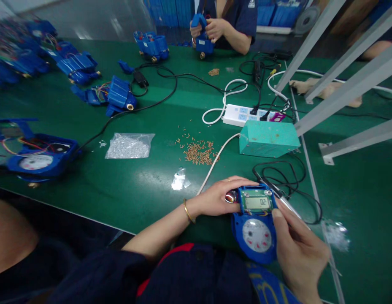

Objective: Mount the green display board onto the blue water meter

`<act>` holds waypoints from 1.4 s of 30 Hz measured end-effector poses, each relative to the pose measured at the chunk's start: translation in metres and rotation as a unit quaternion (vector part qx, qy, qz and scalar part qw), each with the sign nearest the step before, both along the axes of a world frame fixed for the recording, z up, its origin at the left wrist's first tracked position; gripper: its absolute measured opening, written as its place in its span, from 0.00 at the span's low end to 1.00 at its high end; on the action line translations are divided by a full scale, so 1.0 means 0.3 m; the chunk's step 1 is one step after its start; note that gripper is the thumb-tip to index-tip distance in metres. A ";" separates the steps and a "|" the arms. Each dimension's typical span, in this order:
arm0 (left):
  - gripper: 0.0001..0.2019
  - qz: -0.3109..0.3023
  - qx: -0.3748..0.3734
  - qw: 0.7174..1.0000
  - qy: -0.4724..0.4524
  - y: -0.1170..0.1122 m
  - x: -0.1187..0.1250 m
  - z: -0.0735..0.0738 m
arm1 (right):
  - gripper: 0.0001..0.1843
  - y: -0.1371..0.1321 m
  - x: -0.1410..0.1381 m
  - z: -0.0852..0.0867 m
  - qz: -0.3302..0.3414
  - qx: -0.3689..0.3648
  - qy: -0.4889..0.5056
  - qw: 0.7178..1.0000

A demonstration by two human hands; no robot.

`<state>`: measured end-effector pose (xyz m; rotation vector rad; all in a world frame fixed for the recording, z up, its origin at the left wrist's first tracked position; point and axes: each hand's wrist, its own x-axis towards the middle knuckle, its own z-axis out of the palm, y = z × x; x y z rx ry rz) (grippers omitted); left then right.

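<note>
A blue water meter [236, 236] is held between my two hands above the near edge of the green table. Its small display [257, 203] on a green circuit board is lit with digits, and below it sits a round white dial [257, 235]. My left hand [217, 197] grips the meter's upper left side, thumb and fingers around the casing beside a shiny metal fitting [231, 196]. Along the right side my right hand [297, 245] is wrapped, its thumb pressed by the display's edge. The fingers behind the meter are hidden.
A pile of small brass screws [198, 153] lies mid-table near a clear bag of small parts [130, 146]. Behind the meter stand a teal box [269, 138] and a white power strip [243, 115]. Grey metal posts [347, 84] rise at right. Across the table, a person's hands [214, 29] hold another meter.
</note>
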<state>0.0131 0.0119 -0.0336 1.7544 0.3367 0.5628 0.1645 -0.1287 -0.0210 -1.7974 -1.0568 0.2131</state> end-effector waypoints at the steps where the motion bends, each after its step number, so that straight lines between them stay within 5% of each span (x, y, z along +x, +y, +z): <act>1: 0.29 -0.021 -0.007 1.000 0.001 0.010 -0.006 -0.002 | 0.11 -0.001 -0.001 0.001 -0.002 -0.001 0.000 1.000; 8: 0.38 -0.029 -0.124 0.991 -0.036 -0.004 -0.040 -0.037 | 0.15 -0.018 -0.004 -0.011 -0.057 -0.035 0.015 0.998; 12: 0.48 0.040 -0.036 0.999 -0.008 -0.052 -0.036 -0.018 | 0.15 -0.024 -0.003 -0.021 -0.064 -0.033 0.021 0.997; 16: 0.36 0.153 0.016 0.988 -0.015 -0.109 0.005 -0.005 | 0.14 -0.020 -0.003 -0.017 -0.063 -0.032 0.012 0.997; 20: 0.29 0.194 0.007 0.980 -0.039 -0.128 0.033 -0.016 | 0.13 -0.013 -0.003 -0.011 -0.046 -0.020 -0.001 0.999; 42: 0.28 0.191 0.019 0.981 -0.035 -0.115 0.048 -0.014 | 0.14 -0.004 0.020 -0.024 -0.019 -0.012 0.024 0.999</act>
